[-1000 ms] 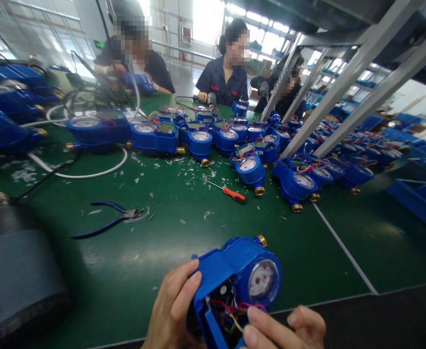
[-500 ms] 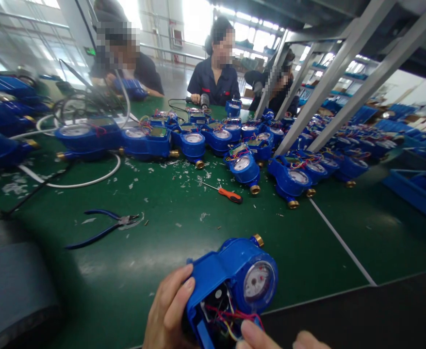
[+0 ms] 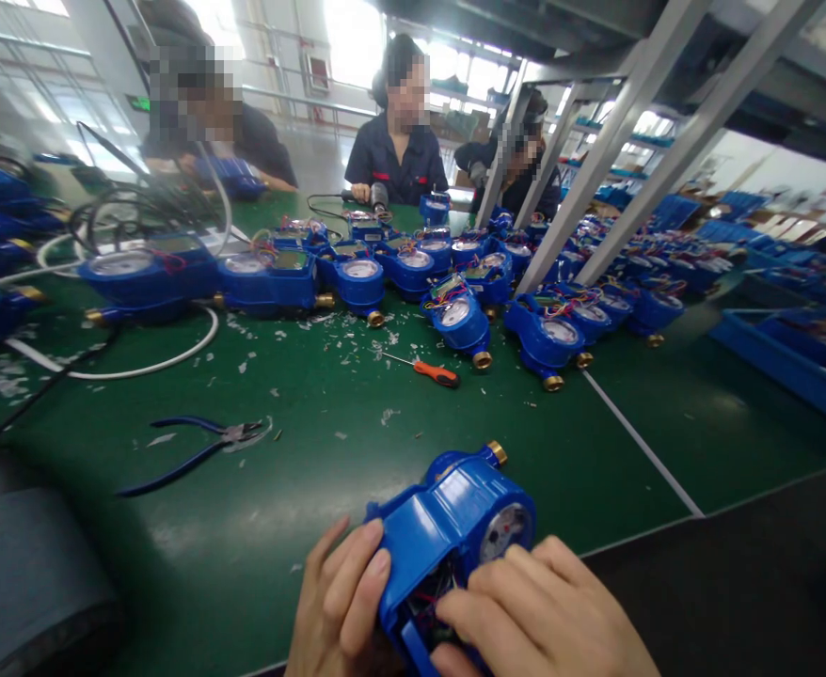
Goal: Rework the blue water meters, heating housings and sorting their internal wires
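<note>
A blue water meter [image 3: 420, 536] with a brass end and a round dial is held tilted at the front edge of the table. My left hand [image 3: 342, 588] wraps round its left side, fingers on the blue casing. Over the meter's open compartment is my right hand [image 3: 540, 606], its fingers curled in at the coloured wires [image 3: 423, 597]. Whatever those fingertips pinch is hidden behind them. Part of the dial is covered by the same hand. Beyond the meter lies an orange and black screwdriver [image 3: 436, 374]; to the left are blue-handled cutting pliers [image 3: 198, 451].
Several blue meters [image 3: 360, 282] with exposed wires stretch across the green table [image 3: 300, 527]. Metal posts [image 3: 582, 141] rise at the right near a blue bin [image 3: 794, 367]. A dark grey device [image 3: 24, 574] stands at near left. Plastic scraps and a white cable [image 3: 173, 362] lie about. Co-workers sit opposite.
My right hand has moved up and in over the compartment, its fingers now among the wires. The meter has tilted slightly, and the view has shifted a little to the right.
</note>
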`<state>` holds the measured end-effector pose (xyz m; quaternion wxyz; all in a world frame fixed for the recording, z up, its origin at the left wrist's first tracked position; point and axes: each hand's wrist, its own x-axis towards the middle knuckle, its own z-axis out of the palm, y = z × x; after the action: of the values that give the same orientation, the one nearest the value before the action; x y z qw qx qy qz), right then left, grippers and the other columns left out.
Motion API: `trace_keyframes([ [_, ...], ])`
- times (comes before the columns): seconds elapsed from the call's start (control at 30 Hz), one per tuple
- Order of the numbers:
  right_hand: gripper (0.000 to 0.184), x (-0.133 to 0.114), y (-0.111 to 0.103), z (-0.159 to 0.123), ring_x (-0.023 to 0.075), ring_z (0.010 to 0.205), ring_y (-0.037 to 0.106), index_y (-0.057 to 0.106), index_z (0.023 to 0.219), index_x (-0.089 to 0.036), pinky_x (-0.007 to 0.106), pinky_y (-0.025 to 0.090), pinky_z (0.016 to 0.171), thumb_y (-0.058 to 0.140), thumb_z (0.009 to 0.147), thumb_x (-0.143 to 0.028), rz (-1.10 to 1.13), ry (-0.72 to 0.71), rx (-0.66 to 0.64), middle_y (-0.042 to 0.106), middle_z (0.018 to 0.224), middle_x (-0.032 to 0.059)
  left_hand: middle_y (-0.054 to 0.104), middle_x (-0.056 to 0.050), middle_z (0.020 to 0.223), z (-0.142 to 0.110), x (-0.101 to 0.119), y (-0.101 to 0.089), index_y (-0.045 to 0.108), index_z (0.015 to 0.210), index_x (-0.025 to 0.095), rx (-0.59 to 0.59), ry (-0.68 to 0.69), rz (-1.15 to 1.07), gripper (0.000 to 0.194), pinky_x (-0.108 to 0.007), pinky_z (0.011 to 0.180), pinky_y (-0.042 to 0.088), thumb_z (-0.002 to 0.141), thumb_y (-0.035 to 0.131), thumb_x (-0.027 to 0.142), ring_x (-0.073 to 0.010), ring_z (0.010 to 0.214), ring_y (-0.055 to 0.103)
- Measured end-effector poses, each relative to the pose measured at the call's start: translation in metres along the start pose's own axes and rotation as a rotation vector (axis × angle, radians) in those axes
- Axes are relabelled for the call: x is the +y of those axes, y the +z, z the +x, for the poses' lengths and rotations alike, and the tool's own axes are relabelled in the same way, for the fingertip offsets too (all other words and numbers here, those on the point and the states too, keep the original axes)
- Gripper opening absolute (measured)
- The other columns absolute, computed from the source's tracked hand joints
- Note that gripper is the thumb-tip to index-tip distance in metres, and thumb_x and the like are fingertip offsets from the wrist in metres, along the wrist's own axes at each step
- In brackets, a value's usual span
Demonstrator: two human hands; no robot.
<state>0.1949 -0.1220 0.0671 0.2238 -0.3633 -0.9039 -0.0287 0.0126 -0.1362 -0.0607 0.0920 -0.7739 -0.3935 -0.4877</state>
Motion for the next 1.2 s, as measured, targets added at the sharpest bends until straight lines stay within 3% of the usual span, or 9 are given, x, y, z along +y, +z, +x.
trace_keyframes([
  [0.17, 0.021, -0.001, -0.004, 0.017, 0.0154, 0.049, 0.055, 0.061, 0.068, -0.020, 0.031, 0.029, 0.049, 0.054, 0.085, -0.031, -0.092, 0.021, -0.110, 0.059, 0.057, -0.0026, 0.046, -0.018, 0.109, -0.002, -0.002, 0.004, 0.038, 0.119, 0.002, 0.024, 0.012, -0.009, 0.046, -0.059, 0.090, 0.043, 0.079, 0.055, 0.017, -0.0323, 0.107, 0.050],
  [0.3, 0.015, -0.004, -0.010, 0.030, 0.0158, 0.053, 0.058, 0.062, 0.065, -0.022, 0.031, 0.030, 0.050, 0.075, 0.067, -0.028, -0.070, 0.048, -0.331, 0.063, 0.062, -0.0044, 0.046, -0.017, 0.111, -0.004, -0.002, 0.004, 0.032, 0.129, 0.004, 0.016, -0.002, -0.025, 0.057, -0.059, 0.091, 0.042, 0.081, 0.056, 0.022, -0.0320, 0.107, 0.050],
  [0.47, 0.007, -0.004, -0.010, 0.040, 0.0171, 0.058, 0.059, 0.063, 0.070, -0.022, 0.032, 0.028, 0.051, 0.068, 0.072, -0.019, -0.043, 0.019, -0.511, 0.066, 0.069, -0.0042, 0.045, -0.017, 0.111, -0.005, -0.002, 0.002, 0.023, 0.137, 0.007, 0.005, -0.001, -0.040, 0.070, -0.060, 0.089, 0.041, 0.078, 0.059, 0.019, -0.0325, 0.107, 0.050],
  [0.63, 0.006, -0.002, -0.011, 0.039, 0.0161, 0.059, 0.058, 0.061, 0.071, -0.021, 0.031, 0.029, 0.052, 0.065, 0.074, -0.017, -0.008, -0.018, -0.521, 0.065, 0.070, -0.0041, 0.045, -0.017, 0.111, -0.005, -0.003, 0.001, 0.022, 0.138, 0.008, -0.017, 0.000, -0.046, 0.071, -0.062, 0.089, 0.040, 0.081, 0.058, 0.030, -0.0330, 0.106, 0.050],
  [0.83, 0.015, -0.001, -0.015, 0.038, 0.0125, 0.055, 0.054, 0.059, 0.069, -0.021, 0.029, 0.028, 0.050, 0.055, 0.082, -0.016, 0.017, -0.054, -0.472, 0.064, 0.068, -0.0020, 0.045, -0.017, 0.111, -0.002, -0.005, 0.002, 0.020, 0.139, 0.009, -0.047, -0.005, -0.041, 0.068, -0.063, 0.088, 0.039, 0.083, 0.054, 0.029, -0.0320, 0.105, 0.050],
  [1.07, 0.017, 0.002, -0.021, 0.039, 0.0128, 0.051, 0.050, 0.056, 0.063, -0.020, 0.030, 0.024, 0.046, 0.069, 0.073, -0.018, 0.044, -0.121, -0.428, 0.061, 0.064, -0.0048, 0.046, -0.018, 0.113, -0.002, -0.005, 0.002, 0.021, 0.138, 0.010, -0.048, -0.042, -0.039, 0.072, -0.061, 0.091, 0.038, 0.081, 0.057, 0.036, -0.0318, 0.109, 0.048],
  [1.2, 0.012, 0.006, -0.026, 0.029, 0.0133, 0.058, 0.054, 0.058, 0.069, -0.020, 0.029, 0.028, 0.050, 0.062, 0.080, -0.020, 0.069, -0.036, -0.464, 0.062, 0.069, -0.0038, 0.045, -0.020, 0.116, -0.002, -0.005, 0.000, 0.019, 0.139, 0.009, -0.046, -0.077, -0.064, 0.080, -0.062, 0.091, 0.038, 0.076, 0.064, 0.029, -0.0337, 0.112, 0.047],
])
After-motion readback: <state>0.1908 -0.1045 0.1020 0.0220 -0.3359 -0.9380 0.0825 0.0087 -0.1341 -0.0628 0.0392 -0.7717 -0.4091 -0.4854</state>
